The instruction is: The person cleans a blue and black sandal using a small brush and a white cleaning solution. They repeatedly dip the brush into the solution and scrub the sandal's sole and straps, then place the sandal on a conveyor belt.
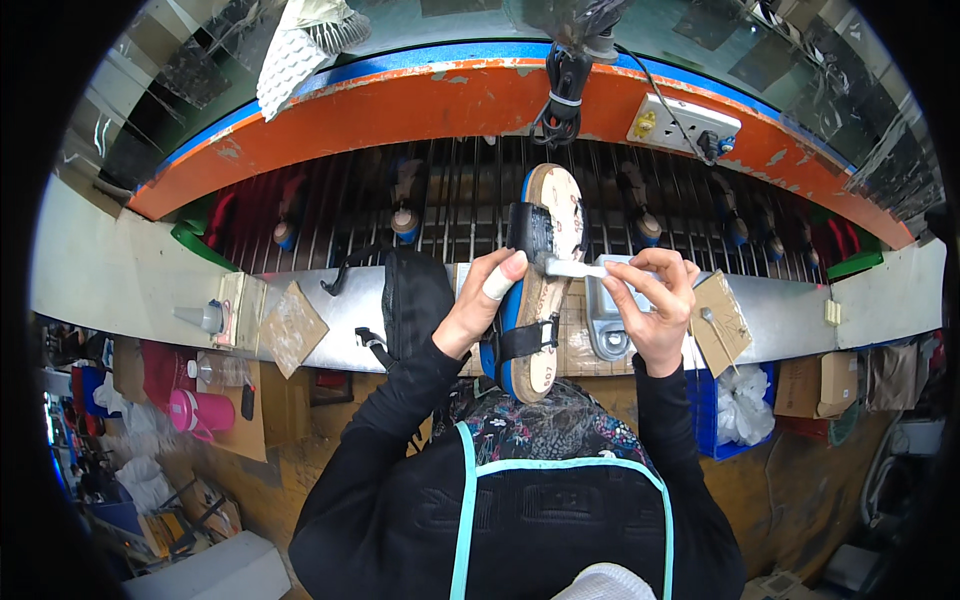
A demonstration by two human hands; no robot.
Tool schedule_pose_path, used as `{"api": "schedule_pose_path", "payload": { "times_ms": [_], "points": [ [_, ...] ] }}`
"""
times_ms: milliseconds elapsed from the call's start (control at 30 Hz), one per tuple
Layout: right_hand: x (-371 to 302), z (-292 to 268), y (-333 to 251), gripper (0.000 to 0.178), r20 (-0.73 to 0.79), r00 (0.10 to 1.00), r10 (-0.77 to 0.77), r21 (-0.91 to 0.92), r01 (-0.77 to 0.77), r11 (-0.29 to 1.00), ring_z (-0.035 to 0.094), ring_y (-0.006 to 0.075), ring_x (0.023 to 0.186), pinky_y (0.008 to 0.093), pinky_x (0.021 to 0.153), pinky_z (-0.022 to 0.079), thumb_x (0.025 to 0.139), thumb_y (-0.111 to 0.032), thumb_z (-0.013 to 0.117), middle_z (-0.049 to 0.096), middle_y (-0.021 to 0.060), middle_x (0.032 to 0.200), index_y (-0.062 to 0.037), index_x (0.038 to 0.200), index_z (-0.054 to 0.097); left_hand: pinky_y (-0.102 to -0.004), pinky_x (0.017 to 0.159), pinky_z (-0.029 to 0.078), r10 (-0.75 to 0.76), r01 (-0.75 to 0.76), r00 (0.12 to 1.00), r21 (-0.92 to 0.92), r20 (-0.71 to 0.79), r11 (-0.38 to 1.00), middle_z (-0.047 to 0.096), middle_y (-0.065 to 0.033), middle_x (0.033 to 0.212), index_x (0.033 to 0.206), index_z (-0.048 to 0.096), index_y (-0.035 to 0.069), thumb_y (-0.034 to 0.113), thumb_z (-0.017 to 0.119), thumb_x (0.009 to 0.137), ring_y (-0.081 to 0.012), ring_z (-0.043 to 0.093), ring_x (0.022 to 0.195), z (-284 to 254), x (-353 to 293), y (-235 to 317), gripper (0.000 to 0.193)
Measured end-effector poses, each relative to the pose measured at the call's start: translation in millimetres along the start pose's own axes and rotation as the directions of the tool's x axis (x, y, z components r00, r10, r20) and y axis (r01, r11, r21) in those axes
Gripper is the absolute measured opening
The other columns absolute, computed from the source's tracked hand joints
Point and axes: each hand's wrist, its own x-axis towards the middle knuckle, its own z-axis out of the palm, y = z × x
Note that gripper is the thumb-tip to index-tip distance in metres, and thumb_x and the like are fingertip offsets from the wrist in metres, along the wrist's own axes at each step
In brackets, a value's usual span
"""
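Note:
Between my hands stands a shoe last [542, 300], pale on its face and blue along one edge, with black straps [532, 230] across it. My left hand [480, 305], its thumb wrapped in white tape, is closed on the last's left side just below the wide upper strap. My right hand [655, 310] pinches the white handle of a small brush [576, 269]. The brush tip touches the last by the lower edge of that strap. Just right of the last, partly behind my right fingers, sits a grey plastic tray [605, 325] with a round cup.
Several more lasts, such as one [404, 225] at left, rest on the metal bars beyond the bench [340, 305]. A black bag-like piece [415, 300] lies left of my hand. Cardboard pieces [720, 325] lie at both sides. An orange beam [400, 105] spans the far side.

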Motion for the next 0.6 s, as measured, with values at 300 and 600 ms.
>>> {"api": "schedule_pose_path", "payload": {
  "times_ms": [300,600],
  "points": [
    [-19,16,-5,0.015,-0.005,0.921,0.389,0.236,-0.377,0.895,0.049,0.0093,0.061,0.0275,0.067,0.035,0.077,-0.015,0.078,0.059,0.0011,0.086,-0.0087,0.091,0.076,-0.0276,0.084,0.050,-0.114,0.078,0.990,-0.357,-0.079,0.931,0.064,-0.0098,0.110,0.124,0.055,-0.001,0.060,0.045,0.094,-0.0130,0.063,0.096,24,-2,2,0.070],
    [-39,17,-28,0.016,0.075,0.866,0.495,0.351,-0.487,0.800,0.050,0.0077,0.063,0.0250,0.064,0.038,0.077,-0.012,0.078,0.057,0.0016,0.090,-0.0087,0.092,0.076,-0.0265,0.080,0.051,-0.159,0.124,0.976,-0.220,-0.150,0.968,0.064,-0.0058,0.107,0.124,0.055,0.002,0.062,0.043,0.094,-0.0104,0.062,0.090,23,-9,-7,0.068]
  ]
}}
